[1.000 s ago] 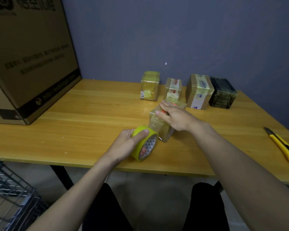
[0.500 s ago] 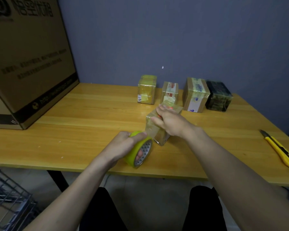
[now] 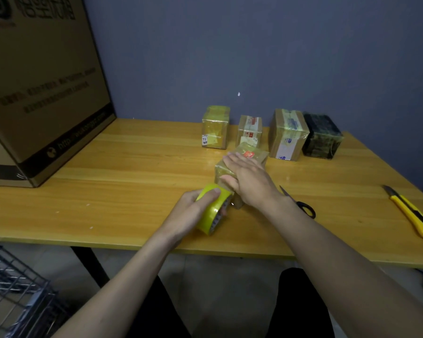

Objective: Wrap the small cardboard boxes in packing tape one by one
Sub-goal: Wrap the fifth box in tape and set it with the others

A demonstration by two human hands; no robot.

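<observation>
Fingers of the left hand (image 3: 191, 213) curl round the tape roll (image 3: 211, 211); right hand (image 3: 248, 178) lies flat on the box (image 3: 250, 154).

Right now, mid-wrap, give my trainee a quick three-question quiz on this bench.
1. True or false: the left hand grips the yellow tape roll.
2. How many boxes stand in the back row, apart from the box being wrapped?
3. The right hand lies: A) flat on the box, B) on the scissors, C) on the yellow utility knife.

Key: 1 true; 2 four; 3 A.
</observation>
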